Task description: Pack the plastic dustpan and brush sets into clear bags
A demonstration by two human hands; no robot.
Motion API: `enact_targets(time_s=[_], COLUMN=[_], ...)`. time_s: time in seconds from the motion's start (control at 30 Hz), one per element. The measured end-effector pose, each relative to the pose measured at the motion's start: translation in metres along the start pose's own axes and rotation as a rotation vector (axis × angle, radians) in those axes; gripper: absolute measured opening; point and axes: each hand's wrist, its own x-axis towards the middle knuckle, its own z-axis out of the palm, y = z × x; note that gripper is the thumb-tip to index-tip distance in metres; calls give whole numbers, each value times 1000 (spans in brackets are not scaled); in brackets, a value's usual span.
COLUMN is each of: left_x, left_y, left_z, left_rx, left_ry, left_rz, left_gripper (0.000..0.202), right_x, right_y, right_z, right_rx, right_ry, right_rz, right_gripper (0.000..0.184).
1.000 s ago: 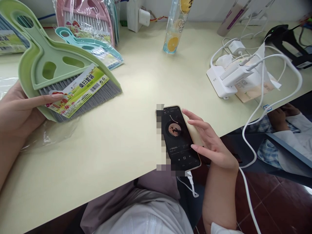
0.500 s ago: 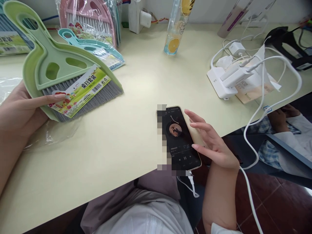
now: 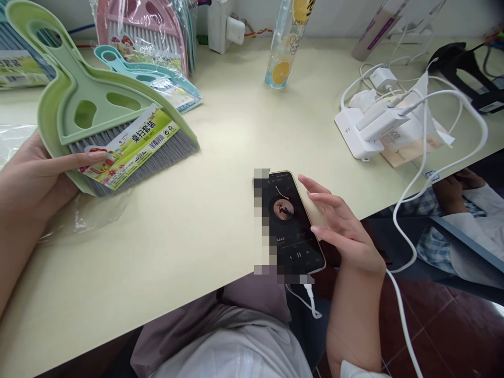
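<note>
My left hand grips the lower edge of a green mini dustpan and brush set, thumb lying across its paper label, and holds it tilted above the table. Beside the right edge of a smartphone rests my right hand, fingers spread and fingertips close to the screen. The phone lies flat on the pale table near its front edge, showing a music player, with a white cable plugged into its lower end.
More dustpan sets, pink and teal, lie at the back left. A lemon-print bottle stands at the back. A white power strip with chargers and cables sits at right. Another person's hands show beyond the table edge.
My right hand's fingers have drawn slightly closer to the phone's edge. The left hand and dustpan set shifted a little to the right.
</note>
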Motion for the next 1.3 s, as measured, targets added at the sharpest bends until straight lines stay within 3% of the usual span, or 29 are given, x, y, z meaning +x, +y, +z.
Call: enact_targets(time_s=[1.3], left_x=[1], left_y=[1], left_z=[3], left_rx=[-54], left_ry=[30], left_rz=[-31], left_gripper=[62], right_x=[0], right_y=[-5], right_z=[6], right_rx=[10], right_ry=[39], right_rz=[42], right_gripper=[38])
